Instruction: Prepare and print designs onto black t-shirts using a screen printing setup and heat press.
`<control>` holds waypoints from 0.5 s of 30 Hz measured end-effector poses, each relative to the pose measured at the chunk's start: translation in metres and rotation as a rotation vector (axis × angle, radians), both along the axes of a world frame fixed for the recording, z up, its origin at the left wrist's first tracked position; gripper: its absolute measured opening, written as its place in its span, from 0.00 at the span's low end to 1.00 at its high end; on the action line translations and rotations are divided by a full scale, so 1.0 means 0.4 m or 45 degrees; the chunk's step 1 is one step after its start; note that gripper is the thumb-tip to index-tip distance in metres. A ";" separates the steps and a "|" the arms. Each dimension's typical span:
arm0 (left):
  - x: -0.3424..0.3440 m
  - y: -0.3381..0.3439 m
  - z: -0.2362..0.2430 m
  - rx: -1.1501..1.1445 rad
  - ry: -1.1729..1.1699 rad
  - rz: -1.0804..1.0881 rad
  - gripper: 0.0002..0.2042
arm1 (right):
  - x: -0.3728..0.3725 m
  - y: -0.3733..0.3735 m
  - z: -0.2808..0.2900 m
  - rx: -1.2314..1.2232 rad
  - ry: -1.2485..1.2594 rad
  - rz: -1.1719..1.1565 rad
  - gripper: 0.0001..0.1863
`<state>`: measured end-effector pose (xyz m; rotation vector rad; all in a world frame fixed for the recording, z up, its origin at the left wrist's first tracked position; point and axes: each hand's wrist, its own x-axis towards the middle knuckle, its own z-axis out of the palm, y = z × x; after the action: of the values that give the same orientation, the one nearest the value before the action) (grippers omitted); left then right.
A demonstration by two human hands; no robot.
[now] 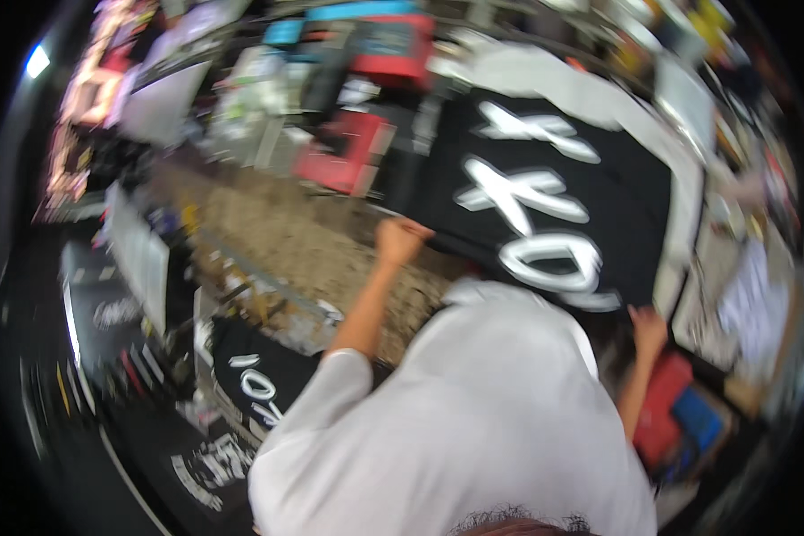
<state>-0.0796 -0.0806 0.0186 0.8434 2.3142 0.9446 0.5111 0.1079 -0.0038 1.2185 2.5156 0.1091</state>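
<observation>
A black fabric piece (630, 192) with large white lettering, possibly a T-shirt, lies spread in front of me. At its near left corner, my left hand (402, 240) is closed in a pinch on the fabric edge. My right hand (649, 328) is closed at the near right corner, gripping the same cloth. White material (545, 76) borders the black cloth along its far and right sides. Motion blur smears the picture, so the fingertips and the cloth's exact kind are hard to make out.
Red boxes (344, 152) stand left of the cloth. Another black printed cloth (232, 362) lies at lower left, beside a brown, littered floor (286, 223). Red and blue items (665, 411) sit below my right hand. Pale cloth (755, 295) lies at the right.
</observation>
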 end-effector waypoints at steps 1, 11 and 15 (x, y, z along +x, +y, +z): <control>0.003 0.008 -0.006 -0.054 0.022 0.025 0.08 | -0.017 0.008 0.021 -0.106 0.330 -0.394 0.12; 0.005 0.441 -0.025 0.394 0.361 -0.506 0.07 | -0.324 0.338 0.094 -0.063 1.308 -0.622 0.11; -0.005 0.561 -0.040 0.220 0.324 -0.477 0.06 | -0.376 0.419 0.067 0.026 0.990 -0.599 0.11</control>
<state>-0.0816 0.1438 0.0025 1.4842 2.1821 0.9195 0.3609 0.2753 0.0228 2.1390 2.7038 -0.5557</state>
